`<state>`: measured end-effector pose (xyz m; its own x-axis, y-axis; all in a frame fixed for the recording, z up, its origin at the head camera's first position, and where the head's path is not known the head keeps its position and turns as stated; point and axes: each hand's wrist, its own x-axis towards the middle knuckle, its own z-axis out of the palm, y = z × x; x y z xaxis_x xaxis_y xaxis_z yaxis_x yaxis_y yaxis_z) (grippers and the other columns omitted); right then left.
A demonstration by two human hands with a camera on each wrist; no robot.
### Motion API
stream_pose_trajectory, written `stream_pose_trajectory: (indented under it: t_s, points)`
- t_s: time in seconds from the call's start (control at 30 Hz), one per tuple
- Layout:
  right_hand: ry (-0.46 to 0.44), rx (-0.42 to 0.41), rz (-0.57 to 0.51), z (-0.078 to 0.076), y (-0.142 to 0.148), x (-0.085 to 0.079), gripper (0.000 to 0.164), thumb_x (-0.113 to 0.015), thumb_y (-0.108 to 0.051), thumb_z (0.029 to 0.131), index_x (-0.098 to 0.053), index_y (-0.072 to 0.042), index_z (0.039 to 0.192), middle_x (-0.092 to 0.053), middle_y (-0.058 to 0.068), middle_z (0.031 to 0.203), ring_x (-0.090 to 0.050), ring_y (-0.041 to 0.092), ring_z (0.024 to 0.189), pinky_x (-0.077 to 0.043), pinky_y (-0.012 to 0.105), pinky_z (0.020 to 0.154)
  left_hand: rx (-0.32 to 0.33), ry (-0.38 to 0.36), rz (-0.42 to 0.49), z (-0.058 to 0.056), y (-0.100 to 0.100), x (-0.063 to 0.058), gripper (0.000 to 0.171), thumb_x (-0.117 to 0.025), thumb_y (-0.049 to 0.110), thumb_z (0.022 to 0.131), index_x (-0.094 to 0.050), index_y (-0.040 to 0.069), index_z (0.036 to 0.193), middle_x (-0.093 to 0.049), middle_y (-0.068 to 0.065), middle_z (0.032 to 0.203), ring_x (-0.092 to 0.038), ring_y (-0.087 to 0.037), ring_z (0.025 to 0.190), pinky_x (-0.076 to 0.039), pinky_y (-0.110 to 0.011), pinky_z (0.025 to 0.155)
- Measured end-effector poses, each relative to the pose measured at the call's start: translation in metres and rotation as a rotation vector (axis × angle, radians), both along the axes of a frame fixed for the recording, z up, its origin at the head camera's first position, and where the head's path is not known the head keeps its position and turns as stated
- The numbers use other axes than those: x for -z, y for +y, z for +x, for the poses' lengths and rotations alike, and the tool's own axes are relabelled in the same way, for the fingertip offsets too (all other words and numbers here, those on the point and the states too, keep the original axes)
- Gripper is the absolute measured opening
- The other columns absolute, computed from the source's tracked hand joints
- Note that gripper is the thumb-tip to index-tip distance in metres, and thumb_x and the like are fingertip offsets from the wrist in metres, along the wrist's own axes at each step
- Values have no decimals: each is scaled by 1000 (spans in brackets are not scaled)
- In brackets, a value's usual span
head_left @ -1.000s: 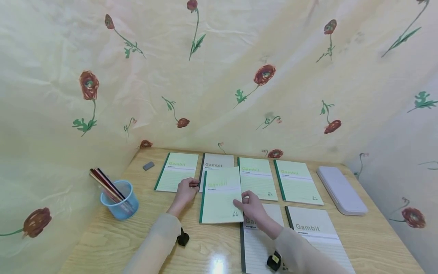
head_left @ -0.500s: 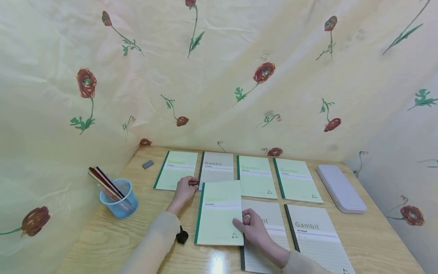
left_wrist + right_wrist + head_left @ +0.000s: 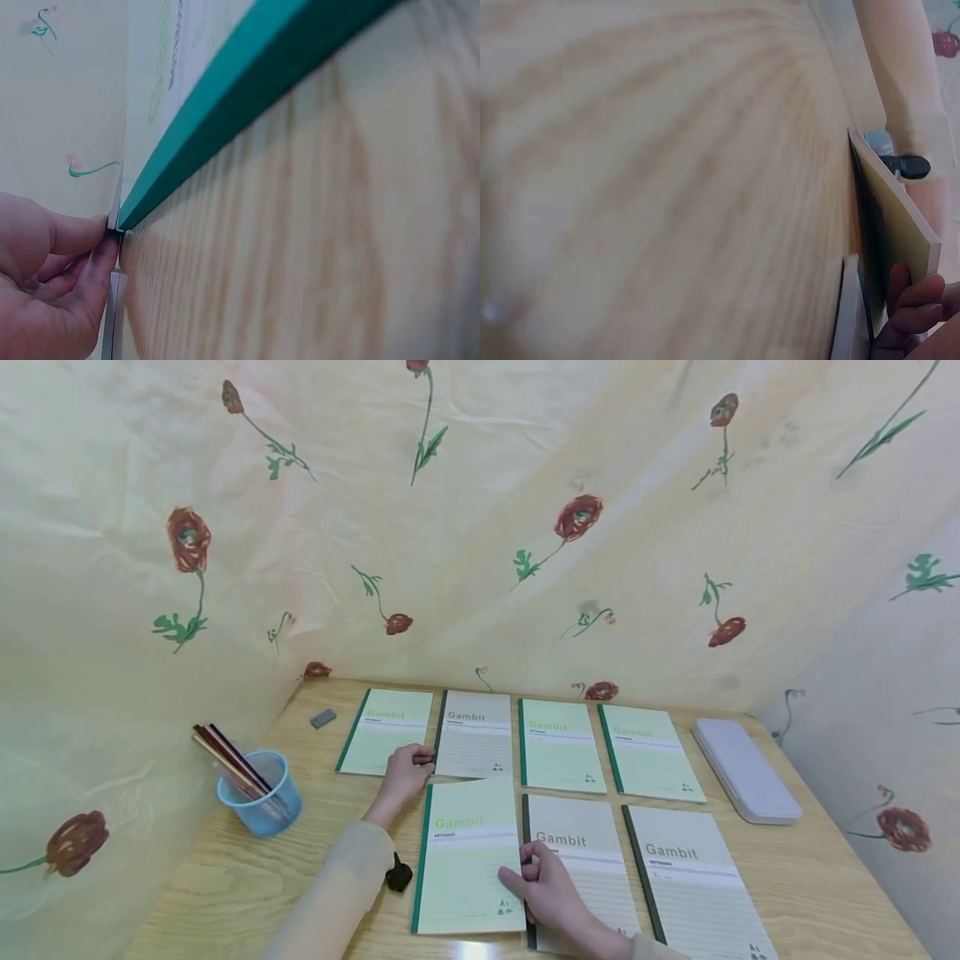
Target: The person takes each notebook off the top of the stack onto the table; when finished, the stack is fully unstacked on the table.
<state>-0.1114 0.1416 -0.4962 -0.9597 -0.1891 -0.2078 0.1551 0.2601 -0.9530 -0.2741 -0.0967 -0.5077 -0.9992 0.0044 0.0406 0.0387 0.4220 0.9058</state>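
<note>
In the head view, my right hand (image 3: 551, 889) grips the right edge of a pale green notebook (image 3: 468, 877), thumb on its cover. The right wrist view shows this notebook (image 3: 900, 202) tilted, its near edge raised off the wood with fingers (image 3: 915, 304) curled beneath. My left hand (image 3: 407, 770) pinches the dark spine of a grey notebook (image 3: 474, 739) in the back row, near its lower left corner. In the left wrist view, thumb and finger meet at that corner, while the green notebook's spine (image 3: 217, 112) runs close by.
More green notebooks, one at left (image 3: 390, 735), one mid-right (image 3: 562, 747) and one far right (image 3: 651, 752), lie in the back row. Two grey notebooks (image 3: 581, 827) (image 3: 697, 868) lie in front. A pencil case (image 3: 746, 771), eraser (image 3: 323, 718) and blue pencil cup (image 3: 262, 793) flank them.
My right hand has drawn the green notebook toward me and slightly left, off the grey back-row notebook, whose cover now shows. The left hand has stayed at that grey notebook's spine.
</note>
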Motion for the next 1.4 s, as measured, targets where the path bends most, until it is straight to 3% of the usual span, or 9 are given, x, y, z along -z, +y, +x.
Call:
stream_pose_trajectory:
  t_s: [0.23,0.5,1.1,1.4]
  points:
    - [-21,6,-9,7,-6,-2,37,-70,-18,94,-43,2,109,-61,2,64,-45,9,39,-37,20,39,5,15,2,0,-1,2,23,-63,-9,90,-67,-7,112,-69,-17,105,-64,-32,103,-52,-44,92]
    - [-7,-52,40,10,-2,-2,42,-74,-23,91,-45,1,108,-59,1,60,-48,8,38,-40,20,39,8,11,10,0,1,2,22,-63,-9,90,-67,-7,112,-68,-18,105,-64,-32,103,-52,-44,92]
    - [47,-115,176,14,2,-4,47,-71,-24,93,-45,5,119,-57,0,56,-47,9,37,-35,22,37,-5,8,0,2,0,1,22,-63,-8,91,-68,-6,112,-68,-18,107,-64,-32,103,-52,-43,91]
    - [57,-122,180,15,3,-3,52,-72,-22,93,-41,6,122,-58,0,60,-46,8,38,-32,19,37,-4,4,0,2,1,2,22,-63,-8,91,-68,-6,113,-68,-17,108,-63,-31,103,-51,-43,92]
